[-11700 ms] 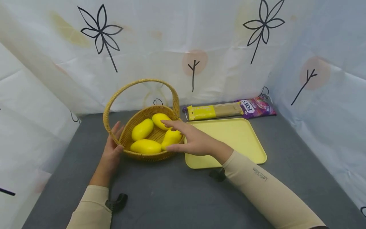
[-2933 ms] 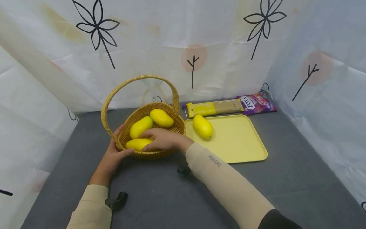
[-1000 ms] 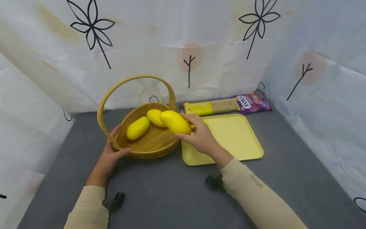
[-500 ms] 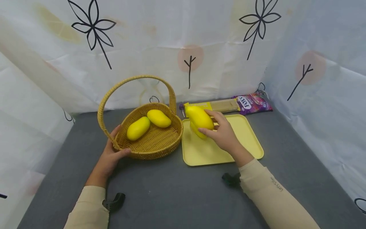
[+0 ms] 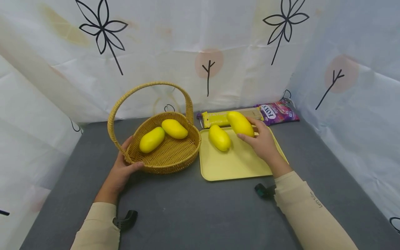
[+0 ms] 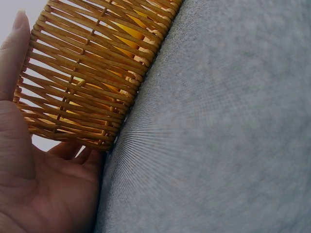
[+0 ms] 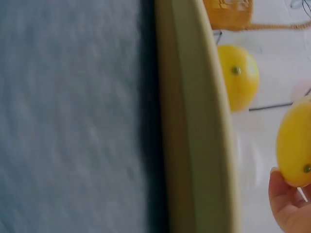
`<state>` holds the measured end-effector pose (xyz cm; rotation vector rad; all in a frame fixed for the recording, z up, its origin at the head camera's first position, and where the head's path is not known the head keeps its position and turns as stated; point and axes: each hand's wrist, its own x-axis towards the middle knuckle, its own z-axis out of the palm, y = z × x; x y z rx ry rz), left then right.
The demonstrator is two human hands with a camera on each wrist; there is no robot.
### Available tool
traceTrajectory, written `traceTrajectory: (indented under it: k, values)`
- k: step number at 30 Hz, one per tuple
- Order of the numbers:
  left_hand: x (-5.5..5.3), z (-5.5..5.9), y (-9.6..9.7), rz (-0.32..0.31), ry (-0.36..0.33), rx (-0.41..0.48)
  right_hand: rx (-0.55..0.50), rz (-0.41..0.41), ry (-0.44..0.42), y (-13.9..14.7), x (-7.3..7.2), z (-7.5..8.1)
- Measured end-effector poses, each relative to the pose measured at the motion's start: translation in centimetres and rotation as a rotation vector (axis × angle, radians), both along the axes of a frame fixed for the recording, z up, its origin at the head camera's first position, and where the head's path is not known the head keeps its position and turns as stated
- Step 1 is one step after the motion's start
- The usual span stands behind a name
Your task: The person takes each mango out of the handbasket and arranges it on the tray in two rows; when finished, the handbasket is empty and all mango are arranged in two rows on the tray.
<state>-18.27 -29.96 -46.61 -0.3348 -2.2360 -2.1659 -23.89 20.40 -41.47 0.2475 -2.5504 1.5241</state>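
My left hand [image 5: 119, 173] grips the left side of a wicker basket [image 5: 170, 167], thumb over the rim and fingers behind the wall; the left wrist view shows the woven side [image 6: 92, 63] against the palm. Two yellow mangoes, a greenish one [image 5: 152, 140] and another [image 5: 174, 128], lie in the basket. My right hand [image 5: 264, 146] pinches a mango [image 5: 240, 124] over the back of the pale yellow tray [image 5: 234, 168]. Left of it a second mango [image 5: 219, 138] rests on the tray. In the right wrist view the held mango [image 7: 295, 143] shows above the tray rim [image 7: 206, 145].
Behind the tray lie a yellow packet of noodle-like sticks [image 5: 217, 118] and a purple FOX'S bag [image 5: 278, 113], beside a small purple-ended item [image 5: 199, 117]. The basket's tall handle [image 5: 150, 84] arches up. A patterned curtain [image 5: 237, 69] encloses the grey table [image 5: 187, 211].
Earlier, all the mangoes lay in the basket; one reached the tray. My right hand then lifted another out and carried it right, past the tray's mango. My left hand stays on the basket.
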Motion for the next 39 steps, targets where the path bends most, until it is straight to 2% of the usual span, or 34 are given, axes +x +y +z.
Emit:
traceTrajectory:
  k: [4,9,18,25,39]
  values:
    - [-0.1,0.0,0.0,0.004,-0.001,0.002,0.023,-0.030,-0.066,1.0,-0.4,-0.4]
    - [-0.1,0.0,0.0,0.007,-0.006,-0.005,0.081,-0.020,-0.144,1.5,-1.0,-1.2]
    - [-0.1,-0.1,0.0,0.011,-0.016,-0.013,0.197,-0.029,-0.138,1.9,-1.5,-2.6]
    - [0.0,0.0,0.1,-0.003,-0.004,-0.004,0.194,-0.024,-0.149,1.9,-1.7,-3.0]
    - [0.0,0.2,0.3,-0.018,0.008,0.041,0.080,-0.023,-0.178,1.8,-1.4,-3.0]
